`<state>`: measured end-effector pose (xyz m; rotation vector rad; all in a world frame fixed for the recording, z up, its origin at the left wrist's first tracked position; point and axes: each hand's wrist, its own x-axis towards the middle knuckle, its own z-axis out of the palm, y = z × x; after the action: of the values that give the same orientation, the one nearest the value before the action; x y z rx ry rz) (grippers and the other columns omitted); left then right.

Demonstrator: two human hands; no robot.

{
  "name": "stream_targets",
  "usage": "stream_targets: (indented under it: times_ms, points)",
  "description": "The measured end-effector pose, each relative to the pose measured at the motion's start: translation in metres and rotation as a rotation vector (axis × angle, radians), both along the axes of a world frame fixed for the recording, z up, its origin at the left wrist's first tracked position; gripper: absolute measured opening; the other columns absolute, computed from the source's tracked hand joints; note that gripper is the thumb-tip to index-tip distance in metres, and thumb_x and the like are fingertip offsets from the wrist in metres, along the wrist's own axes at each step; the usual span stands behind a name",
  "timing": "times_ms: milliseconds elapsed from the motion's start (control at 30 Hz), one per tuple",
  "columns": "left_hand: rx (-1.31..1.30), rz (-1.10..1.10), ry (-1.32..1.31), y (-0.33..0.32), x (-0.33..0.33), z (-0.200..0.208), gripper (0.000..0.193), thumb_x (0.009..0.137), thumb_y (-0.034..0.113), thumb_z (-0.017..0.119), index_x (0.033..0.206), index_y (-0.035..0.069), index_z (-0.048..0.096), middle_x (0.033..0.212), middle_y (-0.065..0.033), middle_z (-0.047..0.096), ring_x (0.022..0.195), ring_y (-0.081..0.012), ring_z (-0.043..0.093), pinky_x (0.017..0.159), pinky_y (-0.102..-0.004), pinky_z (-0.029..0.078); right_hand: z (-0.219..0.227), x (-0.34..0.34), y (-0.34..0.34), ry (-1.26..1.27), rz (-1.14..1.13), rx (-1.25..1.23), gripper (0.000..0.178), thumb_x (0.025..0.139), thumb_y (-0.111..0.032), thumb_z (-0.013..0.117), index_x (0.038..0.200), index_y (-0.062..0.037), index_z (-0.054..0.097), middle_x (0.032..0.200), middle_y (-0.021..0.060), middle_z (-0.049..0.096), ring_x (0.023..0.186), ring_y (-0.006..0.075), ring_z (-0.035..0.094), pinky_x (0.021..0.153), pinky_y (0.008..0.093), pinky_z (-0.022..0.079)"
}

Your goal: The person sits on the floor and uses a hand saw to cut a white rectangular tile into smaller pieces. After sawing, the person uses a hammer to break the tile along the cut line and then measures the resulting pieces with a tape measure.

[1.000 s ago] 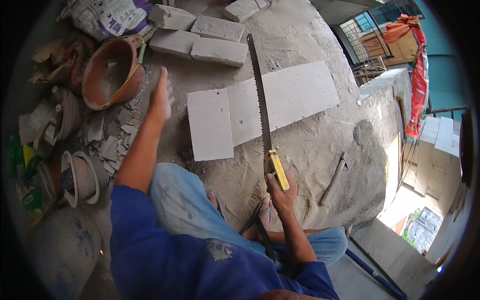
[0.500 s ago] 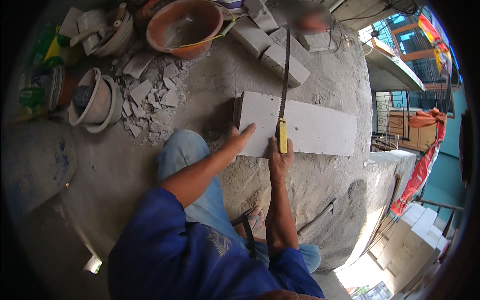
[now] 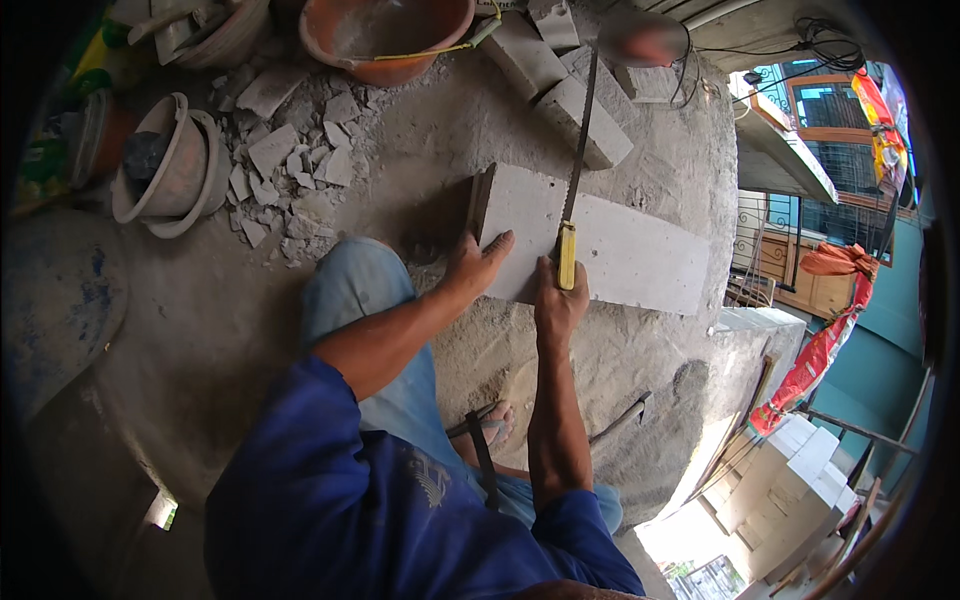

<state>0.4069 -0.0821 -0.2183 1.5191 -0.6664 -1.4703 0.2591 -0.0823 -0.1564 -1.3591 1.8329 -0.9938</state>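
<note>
Two bare hands work on a pale grey block lying flat on a dusty concrete floor, just right of centre in the head view, the only view.

Left hand rests flat on the block's near left corner, fingers spread and pressing down, gripping nothing. Right hand is wrapped tight around the yellow handle of a long handsaw, whose dark blade runs up the frame across the block toward the top centre.

Block looks like lightweight masonry: stiff, chalky, probably bulky rather than heavy, with crumbly edges that would likely chip if knocked. Broad flat faces seem the safest place to hold it; a palm near the cut line should steady it. Dust may make it slippery.

Upper left of the frame holds broken grey fragments and stacked buckets. An orange basin sits at top centre, with more blocks beside it.
</note>
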Motion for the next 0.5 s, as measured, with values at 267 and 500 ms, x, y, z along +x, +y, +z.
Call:
stream_targets:
  times_ms: [267, 500]
  points:
    - [-0.044, 0.024, -0.190, 0.012, -0.009, -0.010, 0.061, 0.100, 0.036, 0.069, 0.142, -0.003, 0.049, 0.127, -0.0143, 0.066, 0.116, -0.0207, 0.062, 0.100, -0.0349, 0.049, 0.001, -0.002, 0.002, -0.007, 0.004, 0.029, 0.019, 0.094, -0.016, 0.077, 0.096, -0.0018, 0.064, 0.078, 0.0038, 0.062, 0.072, 0.0102, 0.052, 0.068, 0.0286, 0.048]
    - [-0.039, 0.061, -0.157, 0.010, -0.006, 0.013, 0.062, 0.099, 0.040, 0.069, 0.139, -0.004, 0.049, 0.127, -0.0163, 0.066, 0.115, -0.0226, 0.064, 0.099, -0.0358, 0.049, 0.000, -0.001, -0.003, 0.068, 0.032, 0.047, 0.019, 0.093, -0.015, 0.076, 0.096, -0.0017, 0.064, 0.077, 0.0065, 0.063, 0.070, 0.0114, 0.053, 0.066, 0.0308, 0.049]
